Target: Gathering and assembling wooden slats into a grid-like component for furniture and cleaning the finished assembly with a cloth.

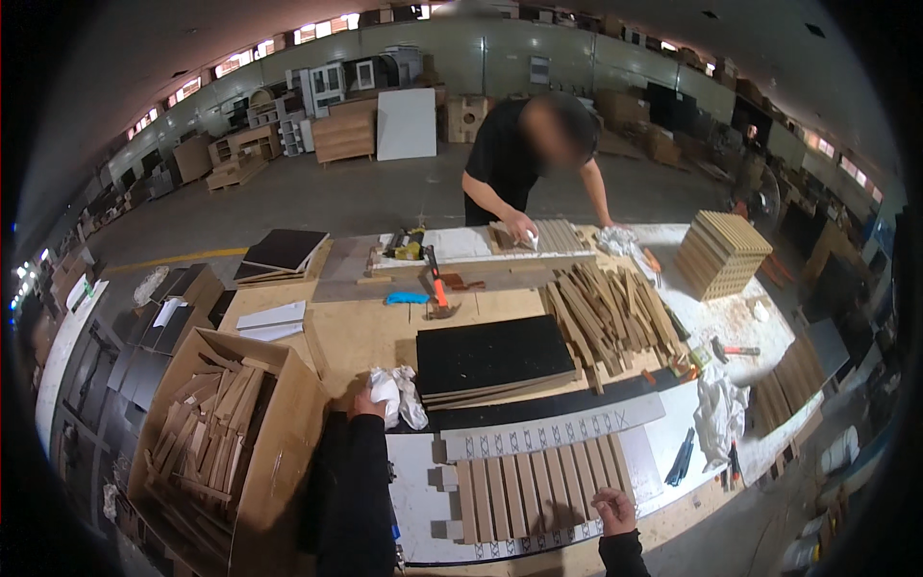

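At the table's left side, my left hand (365,404) is closed on a crumpled white cloth (385,396), with more crumpled white material beside it. My right hand (613,510) is over the right end of a row of parallel wooden slats (538,486), its fingers loosely bent and apart, and I see nothing in it. Along the slats' far ends lies a pale strip (553,435) with dark marks. A similarly marked strip shows partly under their near ends. Just beyond is a stack of black-topped boards (495,358).
A cardboard box (279,462) of wood offcuts stands left. Loose wood strips (615,317), a hammer (438,288), a second hammer (735,350) and stacked slatted pieces (723,255) lie on the table. Across it, a co-worker (519,154) leans over another slatted panel (553,236), holding something white.
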A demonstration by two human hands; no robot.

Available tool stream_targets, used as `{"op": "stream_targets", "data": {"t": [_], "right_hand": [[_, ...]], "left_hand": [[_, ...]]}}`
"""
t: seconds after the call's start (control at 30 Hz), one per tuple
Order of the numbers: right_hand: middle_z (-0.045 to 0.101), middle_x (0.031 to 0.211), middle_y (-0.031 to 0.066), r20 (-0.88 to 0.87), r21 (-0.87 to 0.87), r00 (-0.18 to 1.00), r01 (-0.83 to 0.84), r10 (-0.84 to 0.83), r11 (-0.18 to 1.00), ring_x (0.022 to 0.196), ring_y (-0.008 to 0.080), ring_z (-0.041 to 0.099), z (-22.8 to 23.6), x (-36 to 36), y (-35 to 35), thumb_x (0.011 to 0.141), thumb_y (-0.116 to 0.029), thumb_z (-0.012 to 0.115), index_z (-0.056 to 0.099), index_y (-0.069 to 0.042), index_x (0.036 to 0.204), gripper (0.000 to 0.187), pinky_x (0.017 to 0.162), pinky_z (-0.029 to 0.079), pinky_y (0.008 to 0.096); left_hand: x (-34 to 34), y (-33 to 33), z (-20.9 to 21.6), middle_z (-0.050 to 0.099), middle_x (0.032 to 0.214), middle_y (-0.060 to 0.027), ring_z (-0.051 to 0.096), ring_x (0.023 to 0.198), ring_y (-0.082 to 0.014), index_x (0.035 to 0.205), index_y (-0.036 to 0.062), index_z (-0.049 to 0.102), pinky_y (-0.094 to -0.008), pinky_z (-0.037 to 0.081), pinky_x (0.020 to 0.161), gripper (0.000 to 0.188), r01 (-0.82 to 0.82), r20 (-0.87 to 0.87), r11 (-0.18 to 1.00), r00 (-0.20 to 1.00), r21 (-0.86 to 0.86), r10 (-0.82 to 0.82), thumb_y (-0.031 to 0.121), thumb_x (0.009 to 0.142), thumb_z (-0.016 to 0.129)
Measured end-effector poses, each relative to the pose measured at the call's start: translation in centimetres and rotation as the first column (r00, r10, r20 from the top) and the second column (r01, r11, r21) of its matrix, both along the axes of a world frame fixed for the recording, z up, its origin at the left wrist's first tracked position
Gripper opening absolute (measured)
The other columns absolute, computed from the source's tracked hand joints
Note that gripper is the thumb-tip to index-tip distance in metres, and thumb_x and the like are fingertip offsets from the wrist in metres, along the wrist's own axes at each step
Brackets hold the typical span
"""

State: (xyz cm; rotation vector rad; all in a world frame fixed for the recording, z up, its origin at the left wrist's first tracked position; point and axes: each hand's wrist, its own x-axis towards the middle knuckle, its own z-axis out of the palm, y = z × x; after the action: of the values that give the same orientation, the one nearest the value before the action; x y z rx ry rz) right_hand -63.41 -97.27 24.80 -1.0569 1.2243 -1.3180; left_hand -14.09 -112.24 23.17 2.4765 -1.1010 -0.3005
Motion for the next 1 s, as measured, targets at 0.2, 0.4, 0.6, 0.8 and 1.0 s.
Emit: {"op": "stream_targets", "data": {"t": [0.2,0.4,0.6,0.8,1.0], "right_hand": [[0.046,0.115,0.012,0.103,-0.126,0.927,-0.347,0.361,0.929,0.105,0.0229,0.049,7.5,6.9,-1.9,0.079,-0.004,0.057,0.037,-0.001,0.121,0.047,0.089,0.04,0.035],[0.039,0.125,0.0107,0.638,-0.244,0.71,-0.181,0.298,0.953,0.113,0.0227,0.042,12.0,17.5,-0.8,0.068,-0.014,0.068,0.011,-0.011,0.138,0.09,0.094,0.035,0.0339],[0.052,0.11,0.0108,0.667,-0.029,0.669,-0.415,0.327,0.909,0.099,0.0211,0.053,9.8,14.8,4.1,0.078,-0.017,0.058,0.038,0.0,0.121,0.051,0.086,0.042,0.0309],[0.042,0.122,0.0187,-0.568,-0.259,0.809,-0.353,0.154,0.899,0.116,0.0309,0.039,10.5,10.7,5.6,0.071,-0.021,0.066,0.036,-0.001,0.125,0.065,0.096,0.031,0.0345],[0.04,0.126,0.0178,-0.514,-0.274,0.857,-0.12,-0.039,0.954,0.119,0.0313,0.036,5.7,1.4,7.1,0.071,-0.015,0.067,0.041,-0.005,0.124,0.059,0.099,0.028,0.0367]], "left_hand": [[-9.2,6.4,14.2,0.058,0.071,-0.0144,0.057,0.065,-0.0338,0.083,0.0062,0.058,-0.0383,0.046,0.058,0.03,0.248,0.034,0.64,0.944,-0.727,-0.328,0.013,0.056,0.067],[-17.9,16.6,17.3,0.059,0.094,-0.0125,0.057,0.088,-0.0273,0.106,0.0017,0.054,-0.0343,0.043,0.079,0.052,0.576,0.06,0.181,0.373,-0.797,-0.926,0.028,0.064,0.07],[-23.7,20.8,7.3,0.04,0.126,-0.0127,0.043,0.112,-0.0274,0.132,0.0026,0.027,-0.041,0.033,0.095,0.074,-0.457,-0.599,0.664,-0.301,-0.592,-0.742,0.055,0.082,0.044],[-27.0,20.6,4.9,0.047,0.119,-0.0157,0.049,0.105,-0.0301,0.128,0.0053,0.035,-0.0405,0.041,0.088,0.063,-0.47,-0.689,0.816,-0.468,-0.336,-0.553,0.051,0.085,0.039],[-25.6,19.9,2.7,0.055,0.106,-0.0179,0.059,0.078,-0.034,0.122,0.0069,0.042,-0.0495,0.05,0.063,0.066,-0.242,-0.649,0.861,-0.574,-0.448,-0.499,0.056,0.078,0.042]]}}
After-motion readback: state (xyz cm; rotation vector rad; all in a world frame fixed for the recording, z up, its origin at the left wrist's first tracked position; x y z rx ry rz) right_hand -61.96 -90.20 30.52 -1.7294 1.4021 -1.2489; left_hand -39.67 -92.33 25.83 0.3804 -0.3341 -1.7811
